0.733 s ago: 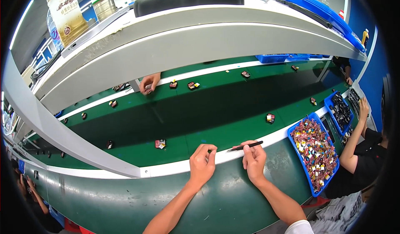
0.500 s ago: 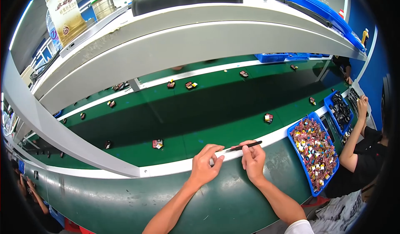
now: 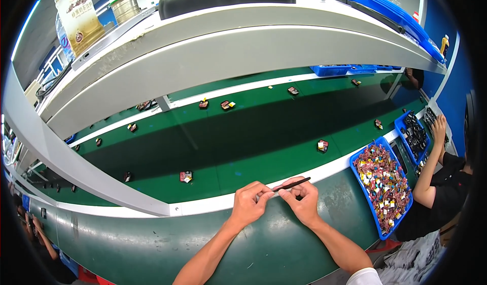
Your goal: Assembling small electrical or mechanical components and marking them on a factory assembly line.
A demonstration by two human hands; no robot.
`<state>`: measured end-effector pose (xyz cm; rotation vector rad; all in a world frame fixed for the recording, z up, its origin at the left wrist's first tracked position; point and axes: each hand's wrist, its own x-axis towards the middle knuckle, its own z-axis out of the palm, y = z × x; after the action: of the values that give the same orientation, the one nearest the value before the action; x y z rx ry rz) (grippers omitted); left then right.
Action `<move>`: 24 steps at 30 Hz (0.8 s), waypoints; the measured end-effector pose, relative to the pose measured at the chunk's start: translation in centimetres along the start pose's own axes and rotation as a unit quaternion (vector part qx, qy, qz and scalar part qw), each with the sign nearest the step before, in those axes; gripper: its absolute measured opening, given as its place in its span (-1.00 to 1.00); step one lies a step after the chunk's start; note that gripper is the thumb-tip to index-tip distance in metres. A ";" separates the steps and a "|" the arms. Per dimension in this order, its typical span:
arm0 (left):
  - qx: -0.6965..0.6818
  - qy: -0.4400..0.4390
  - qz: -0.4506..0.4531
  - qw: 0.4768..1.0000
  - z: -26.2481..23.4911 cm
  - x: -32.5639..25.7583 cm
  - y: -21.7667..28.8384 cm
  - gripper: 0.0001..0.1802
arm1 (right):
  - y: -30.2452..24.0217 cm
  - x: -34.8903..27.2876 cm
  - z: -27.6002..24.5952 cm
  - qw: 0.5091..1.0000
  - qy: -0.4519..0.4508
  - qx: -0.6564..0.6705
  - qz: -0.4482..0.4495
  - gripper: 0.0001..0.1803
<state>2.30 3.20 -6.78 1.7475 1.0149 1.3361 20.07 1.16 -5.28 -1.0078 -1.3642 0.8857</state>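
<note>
My right hand [image 3: 303, 205] pinched the thin black stick-like tool [image 3: 291, 184] over the white belt edge [image 3: 203, 205]; its long axis ran left-right, tip toward my left hand [image 3: 248, 204], whose grip closed beside it.

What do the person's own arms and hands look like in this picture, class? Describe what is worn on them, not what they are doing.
Both forearms are bare and enter from the lower edge. The left hand and right hand wear no gloves, and no rings, watch or wristband can be made out. The only clothing in view is the edge of a white short sleeve on the right arm. No sleeve shows on the left arm.
</note>
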 end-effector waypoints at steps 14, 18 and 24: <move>0.011 0.000 -0.019 1.000 0.1 -0.2 0.3 -0.96 | -0.5 -0.1 0.2 0.995 0.049 -0.083 0.009 -0.82; 0.018 0.000 -0.003 1.000 0.2 -0.2 -0.1 -0.96 | -0.7 0.0 0.2 0.995 0.049 -0.086 0.005 -0.83; 0.028 0.000 0.013 1.000 0.2 -0.2 -0.3 -0.95 | -0.9 0.0 0.2 0.994 0.043 -0.102 0.022 -0.85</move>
<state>2.41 3.12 -7.21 1.8082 1.0428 1.3355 19.83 0.85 -4.44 -1.2226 -1.3850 0.7362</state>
